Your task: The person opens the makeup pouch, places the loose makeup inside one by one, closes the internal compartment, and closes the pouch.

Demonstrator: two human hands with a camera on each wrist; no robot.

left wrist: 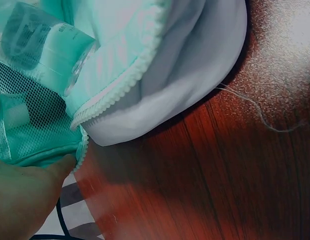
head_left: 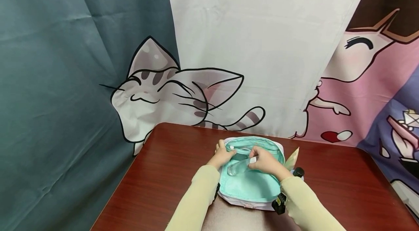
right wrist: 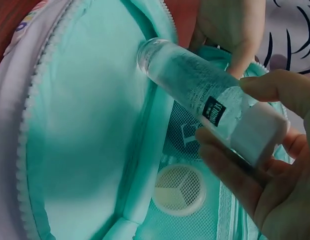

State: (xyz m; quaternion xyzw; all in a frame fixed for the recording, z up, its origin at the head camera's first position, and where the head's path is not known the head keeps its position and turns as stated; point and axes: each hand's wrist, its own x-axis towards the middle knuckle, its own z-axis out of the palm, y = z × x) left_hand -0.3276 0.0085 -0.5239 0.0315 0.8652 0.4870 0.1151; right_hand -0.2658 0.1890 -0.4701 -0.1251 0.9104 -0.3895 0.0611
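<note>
A lilac zip bag [head_left: 250, 204] with a mint-green lining [right wrist: 90, 120] lies spread wide on the table. My right hand [head_left: 264, 159] holds a clear, transparent bottle [right wrist: 189, 80] by its white cap end, thumb on one side and fingers on the other. The bottle slants over the bag's inside, its rounded base towards the lining. My left hand [head_left: 222, 156] grips the bag's far left rim beside the mesh pocket [left wrist: 42, 107]; part of this hand is out of the left wrist view. Behind the mesh shows a round pale item [right wrist: 179, 190] with three sections.
The brown wooden table [head_left: 170, 172] extends around the bag. Right of the bag are a pale pointed item [head_left: 292, 159] and a black-capped item [head_left: 298, 172], partly behind the right forearm. A cartoon-print curtain [head_left: 262, 42] hangs along the table's far edge.
</note>
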